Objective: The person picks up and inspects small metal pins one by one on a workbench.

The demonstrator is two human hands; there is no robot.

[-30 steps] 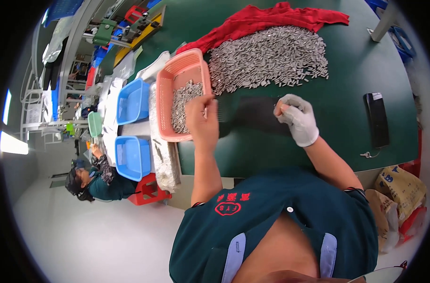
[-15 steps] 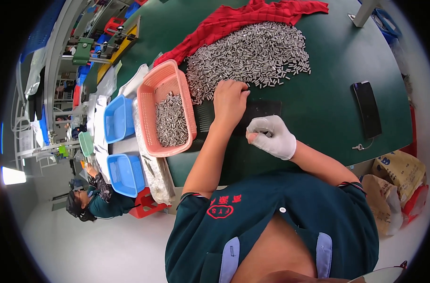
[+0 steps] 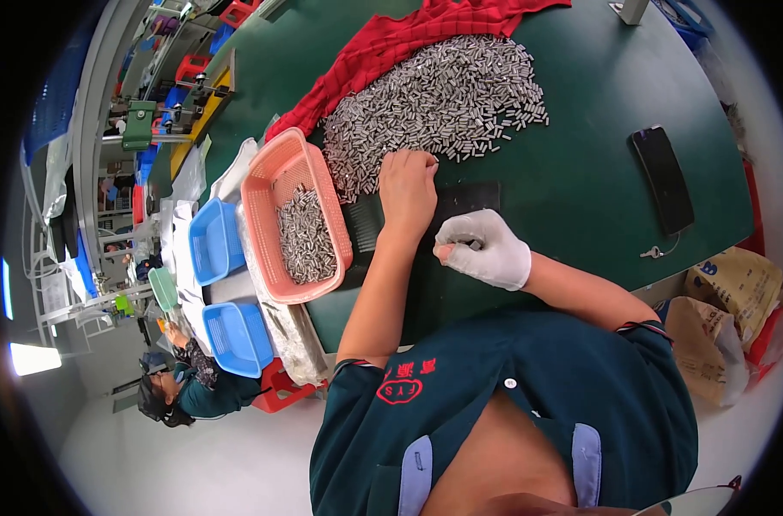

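Note:
A broad heap of small silvery metal cylinders point(image 3: 434, 95) lies on the green table. My bare left hand point(image 3: 409, 191) is at the heap's near edge, fingers bent and drawn together at the tips; what they pinch is too small to make out. Just to its right and nearer to me, my right hand point(image 3: 486, 249) wears a white glove with a bare fingertip showing. It is curled closed, and small grey metal cylinders show inside the curl. A dark flat plate point(image 3: 469, 198) lies between the heap and my gloved hand.
Left of my left hand stands a pink basket point(image 3: 254, 202) partly filled with cylinders. Two blue baskets point(image 3: 195, 249) sit farther left. Red cloth point(image 3: 348, 73) borders the heap. A black phone point(image 3: 664, 181) lies at right. Another person point(image 3: 207, 387) sits at far left.
My left fingertips have closed together, with the thumb less spread. My gloved right hand stays curled close by. The whole view has shifted slightly.

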